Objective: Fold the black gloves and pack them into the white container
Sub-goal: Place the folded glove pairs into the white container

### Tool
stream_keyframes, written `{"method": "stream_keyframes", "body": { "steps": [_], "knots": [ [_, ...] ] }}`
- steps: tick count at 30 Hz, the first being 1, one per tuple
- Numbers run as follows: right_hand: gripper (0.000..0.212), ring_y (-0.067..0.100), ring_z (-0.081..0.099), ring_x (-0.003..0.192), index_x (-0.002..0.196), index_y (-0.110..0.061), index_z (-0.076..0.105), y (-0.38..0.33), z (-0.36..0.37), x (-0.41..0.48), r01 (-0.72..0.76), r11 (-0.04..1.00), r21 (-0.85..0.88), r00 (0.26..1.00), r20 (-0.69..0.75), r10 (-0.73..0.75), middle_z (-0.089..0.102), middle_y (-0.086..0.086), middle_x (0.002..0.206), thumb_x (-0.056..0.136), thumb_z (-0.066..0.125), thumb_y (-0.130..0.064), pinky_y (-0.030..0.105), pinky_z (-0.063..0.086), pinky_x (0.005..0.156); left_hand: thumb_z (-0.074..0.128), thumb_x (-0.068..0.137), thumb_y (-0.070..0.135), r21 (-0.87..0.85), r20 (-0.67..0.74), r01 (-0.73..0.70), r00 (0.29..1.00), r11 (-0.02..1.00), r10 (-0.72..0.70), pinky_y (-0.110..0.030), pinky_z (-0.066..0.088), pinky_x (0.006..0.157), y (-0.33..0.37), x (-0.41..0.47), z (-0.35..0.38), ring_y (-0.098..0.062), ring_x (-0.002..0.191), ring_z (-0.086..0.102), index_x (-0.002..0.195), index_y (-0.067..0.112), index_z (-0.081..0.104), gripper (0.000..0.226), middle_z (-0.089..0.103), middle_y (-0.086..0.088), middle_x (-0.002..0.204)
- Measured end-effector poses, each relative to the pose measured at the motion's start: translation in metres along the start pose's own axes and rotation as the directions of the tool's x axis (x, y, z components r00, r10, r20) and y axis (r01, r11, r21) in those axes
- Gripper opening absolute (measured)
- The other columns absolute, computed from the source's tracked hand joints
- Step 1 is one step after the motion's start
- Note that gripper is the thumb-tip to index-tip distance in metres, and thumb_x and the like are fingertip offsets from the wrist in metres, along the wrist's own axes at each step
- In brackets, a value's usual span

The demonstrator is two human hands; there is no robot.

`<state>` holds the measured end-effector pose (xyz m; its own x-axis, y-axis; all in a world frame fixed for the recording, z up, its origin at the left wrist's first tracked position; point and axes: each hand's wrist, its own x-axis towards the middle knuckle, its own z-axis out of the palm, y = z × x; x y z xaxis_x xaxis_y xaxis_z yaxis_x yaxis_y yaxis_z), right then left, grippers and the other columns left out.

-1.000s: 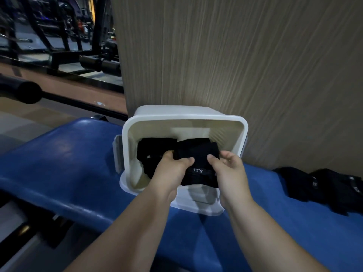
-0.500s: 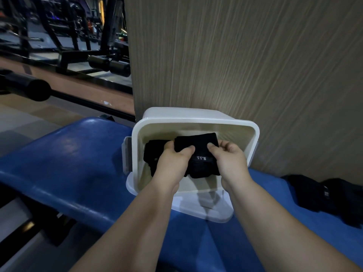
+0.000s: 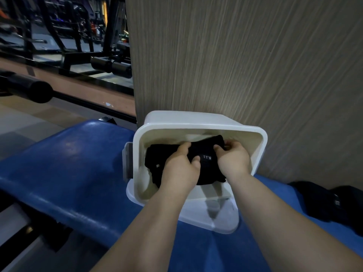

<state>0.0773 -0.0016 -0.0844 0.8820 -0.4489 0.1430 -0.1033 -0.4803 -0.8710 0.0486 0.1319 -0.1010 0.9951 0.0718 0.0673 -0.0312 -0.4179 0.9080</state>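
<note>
A white container (image 3: 198, 128) stands on a blue padded bench, tipped with its opening facing me. Inside it lies a folded black glove (image 3: 155, 161) on the left. A second folded black glove (image 3: 206, 154) with small white lettering is inside the opening, held by both hands. My left hand (image 3: 180, 167) grips its left side, thumb on top. My right hand (image 3: 231, 158) grips its right side, fingers curled over the far edge. More black gloves (image 3: 324, 203) lie on the bench at the right.
The blue bench (image 3: 68, 163) runs left to right under the container. A wood-grain panel (image 3: 235, 55) rises directly behind the container. Dark gym equipment (image 3: 68, 36) and a black padded bar (image 3: 29, 89) fill the far left.
Both hands have pushed the lettered glove deeper into the container. My view has moved closer, and the container now sits further right in the frame.
</note>
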Motion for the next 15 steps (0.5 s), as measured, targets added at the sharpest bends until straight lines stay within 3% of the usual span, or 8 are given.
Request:
{"method": "stream_keyframes", "body": {
  "steps": [2, 6, 15],
  "knots": [
    [0.027, 0.020, 0.054, 0.081, 0.116, -0.014, 0.057, 0.001, 0.003, 0.001, -0.011, 0.999, -0.052, 1.000, 0.007, 0.012, 0.061, 0.002, 0.093, 0.093, 0.058, -0.026, 0.027, 0.042, 0.072, 0.052, 0.095, 0.030, 0.149, -0.029, -0.026, 0.999, 0.988, 0.030, -0.035, 0.046, 0.100, -0.002, 0.000, 0.003, -0.021, 0.117, 0.054, 0.138, 0.027, 0.047, 0.043, 0.058, -0.002, 0.129],
    [0.029, 0.022, 0.050, 0.082, 0.119, -0.011, 0.056, -0.002, 0.007, 0.002, 0.002, 0.991, -0.135, 0.999, 0.035, 0.003, 0.062, 0.008, 0.098, 0.095, 0.053, -0.026, 0.028, 0.041, 0.074, 0.048, 0.097, 0.025, 0.288, -0.073, -0.103, 0.989, 0.952, 0.129, -0.026, 0.034, 0.103, 0.001, -0.007, 0.006, -0.018, 0.125, 0.041, 0.133, 0.023, 0.055, 0.037, 0.056, -0.002, 0.124],
    [0.021, 0.025, 0.057, 0.079, 0.103, -0.012, 0.058, -0.010, -0.002, -0.006, 0.181, 0.923, -0.339, 0.981, 0.125, -0.147, 0.064, 0.008, 0.092, 0.093, 0.053, -0.030, 0.029, 0.040, 0.063, 0.047, 0.098, 0.029, 0.267, -0.090, -0.074, 0.991, 0.961, 0.101, -0.025, 0.036, 0.100, -0.003, -0.007, 0.010, -0.018, 0.116, 0.048, 0.134, 0.030, 0.054, 0.037, 0.047, -0.004, 0.127]
  ]
}}
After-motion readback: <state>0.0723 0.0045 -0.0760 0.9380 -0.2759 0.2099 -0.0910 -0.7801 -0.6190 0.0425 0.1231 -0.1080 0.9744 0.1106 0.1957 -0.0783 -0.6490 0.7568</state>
